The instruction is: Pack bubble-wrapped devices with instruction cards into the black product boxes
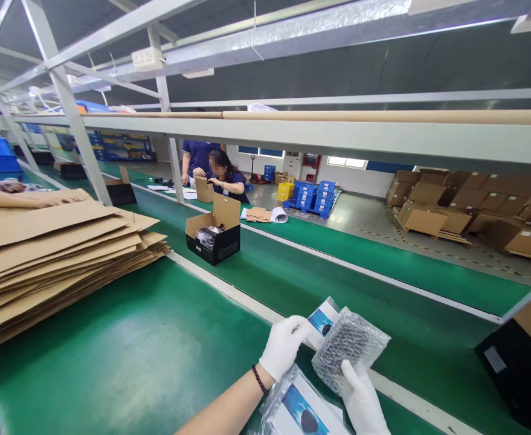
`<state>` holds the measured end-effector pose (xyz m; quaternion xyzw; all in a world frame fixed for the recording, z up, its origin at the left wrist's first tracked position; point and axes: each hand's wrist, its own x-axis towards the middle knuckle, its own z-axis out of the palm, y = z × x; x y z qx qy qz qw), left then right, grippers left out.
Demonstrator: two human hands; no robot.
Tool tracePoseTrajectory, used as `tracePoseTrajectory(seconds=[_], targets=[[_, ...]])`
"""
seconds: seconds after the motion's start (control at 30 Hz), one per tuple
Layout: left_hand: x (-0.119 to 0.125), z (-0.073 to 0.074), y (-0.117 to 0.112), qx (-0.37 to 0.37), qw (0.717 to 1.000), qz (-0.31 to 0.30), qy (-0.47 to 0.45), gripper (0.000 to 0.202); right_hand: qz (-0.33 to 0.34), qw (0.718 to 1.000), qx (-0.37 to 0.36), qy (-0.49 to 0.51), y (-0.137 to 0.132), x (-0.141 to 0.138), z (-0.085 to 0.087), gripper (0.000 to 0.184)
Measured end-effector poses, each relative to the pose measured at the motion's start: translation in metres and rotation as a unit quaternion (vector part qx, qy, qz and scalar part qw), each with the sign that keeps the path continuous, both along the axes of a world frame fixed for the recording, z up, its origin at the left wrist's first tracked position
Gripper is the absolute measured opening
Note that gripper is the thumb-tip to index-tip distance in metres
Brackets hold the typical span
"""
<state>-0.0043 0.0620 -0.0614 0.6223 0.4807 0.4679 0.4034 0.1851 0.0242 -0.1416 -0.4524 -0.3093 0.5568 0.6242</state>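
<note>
My white-gloved left hand (284,348) pinches the edge of a booklet in a clear plastic bag (322,320), with a blue picture and a dark round shape on its cover. In my white-gloved right hand (363,400) is a bubble-wrap pouch (349,347) with something dark inside, its thumb lying across the front. The pouch overlaps the booklet's right side. Below both hands, more bagged booklets (305,408) with the same cover lie at the bench edge, partly cut off by the frame.
A stack of flat cardboard (66,254) covers the bench's left, with another person's arm over it. An open black box (213,238) holding bagged items stands on the green conveyor (410,338). Another black box (519,356) is at right. A white frame beam (337,136) crosses overhead. Two people are beyond.
</note>
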Motion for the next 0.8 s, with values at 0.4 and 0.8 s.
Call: tracePoseTrajectory(seconds=[0.4, 0.8], targets=[[0.000, -0.002, 0.000, 0.013, 1.000, 0.000, -0.018, 0.029, 0.006, 1.000, 0.002, 0.015, 0.000, -0.002, 0.001, 0.061], [0.006, -0.013, 0.010, -0.060, 0.954, -0.005, -0.293, 0.052, -0.013, 1.000, 0.010, -0.018, -0.006, -0.004, 0.014, 0.066]])
